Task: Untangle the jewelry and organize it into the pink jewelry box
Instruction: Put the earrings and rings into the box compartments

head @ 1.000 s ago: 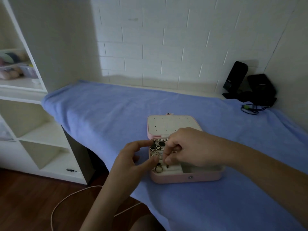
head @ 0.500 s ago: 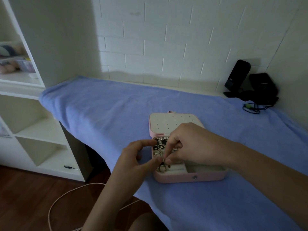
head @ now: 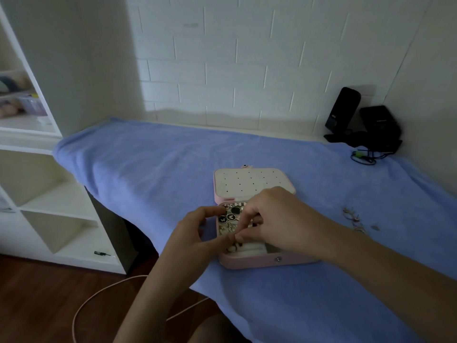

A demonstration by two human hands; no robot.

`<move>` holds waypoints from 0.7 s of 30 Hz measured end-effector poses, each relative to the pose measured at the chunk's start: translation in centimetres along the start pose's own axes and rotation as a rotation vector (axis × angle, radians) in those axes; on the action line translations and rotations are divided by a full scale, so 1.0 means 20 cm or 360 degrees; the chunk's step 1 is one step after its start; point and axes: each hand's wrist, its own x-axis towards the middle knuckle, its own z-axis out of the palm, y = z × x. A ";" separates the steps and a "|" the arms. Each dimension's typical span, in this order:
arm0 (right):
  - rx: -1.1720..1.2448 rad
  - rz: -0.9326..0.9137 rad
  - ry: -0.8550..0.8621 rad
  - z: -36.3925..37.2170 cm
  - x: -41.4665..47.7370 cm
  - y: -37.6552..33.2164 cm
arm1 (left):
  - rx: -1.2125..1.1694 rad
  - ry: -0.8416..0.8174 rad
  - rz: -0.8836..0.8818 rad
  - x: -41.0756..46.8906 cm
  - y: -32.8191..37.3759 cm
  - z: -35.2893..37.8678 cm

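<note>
The pink jewelry box (head: 249, 261) lies open on the blue-covered table (head: 148, 169). Over its left compartments, the left hand (head: 195, 233) and right hand (head: 274, 219) meet with fingertips pinched together; what they grip, I cannot tell. Loose jewelry (head: 353, 219) lies right of the box.

You are in a home, likely a bedroom corner; a white painted brick wall (head: 235, 70) backs a ledge draped in a blue towel (head: 153, 169); white open shelving (head: 37, 194) stands at your left on a dark wood floor (head: 37, 300).
</note>
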 end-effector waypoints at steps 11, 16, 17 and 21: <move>-0.0087 -0.0181 0.0016 -0.12 -0.07 0.03 | 0.0046 0.0053 -0.0030 0.01 0.02 0.03; 0.0213 0.0086 0.0087 -0.39 -0.11 0.23 | 0.0043 0.0042 -0.0113 0.02 0.03 0.04; 0.0186 0.0183 0.0121 -0.43 -0.11 0.30 | 0.0053 0.0037 -0.0133 0.02 0.03 0.04; 0.0003 0.0592 0.0098 -0.48 -0.14 0.60 | 0.0051 0.0046 -0.0204 0.04 0.02 0.05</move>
